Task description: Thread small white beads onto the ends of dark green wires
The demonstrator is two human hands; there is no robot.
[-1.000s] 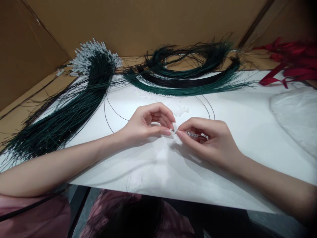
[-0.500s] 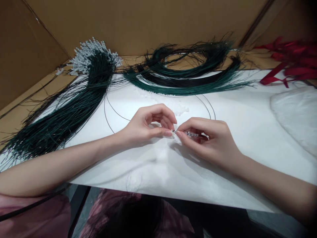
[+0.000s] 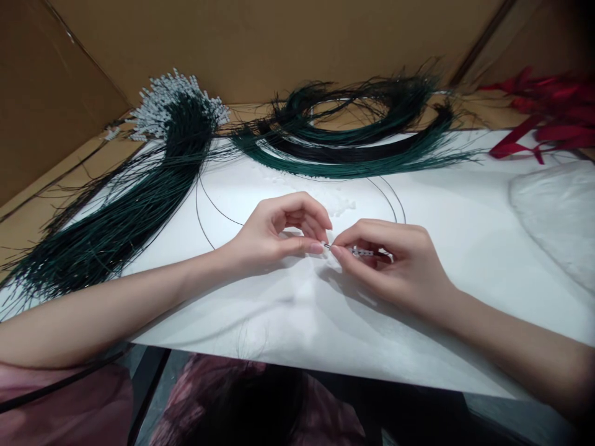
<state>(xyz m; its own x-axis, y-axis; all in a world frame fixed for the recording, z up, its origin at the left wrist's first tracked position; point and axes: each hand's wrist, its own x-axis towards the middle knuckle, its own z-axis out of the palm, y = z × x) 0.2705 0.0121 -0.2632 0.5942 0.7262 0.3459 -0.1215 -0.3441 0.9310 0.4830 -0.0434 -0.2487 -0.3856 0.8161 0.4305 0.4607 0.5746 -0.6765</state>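
My left hand (image 3: 279, 232) is closed in a loose pinch over the middle of the white sheet. At its thumb tip shows a small white bead (image 3: 325, 244), partly hidden by the fingers. My right hand (image 3: 400, 254) pinches a thin dark wire (image 3: 328, 246), whose tip points left and meets the bead. A short row of white beads (image 3: 362, 252) shows on the wire behind the right fingertips. Just beyond my hands lie loose white beads (image 3: 341, 204) on the sheet.
On the left lies a bundle of dark green wires (image 3: 139, 210) with white beaded ends (image 3: 171, 102). More green wires (image 3: 353, 161) curve at the back. Red ribbons (image 3: 553, 111) and a clear plastic bag (image 3: 558, 210) are at right. Cardboard walls (image 3: 279, 43) rise behind.
Both hands have stayed almost in place. The white bead and the wire tip between the fingertips show a little more clearly now.
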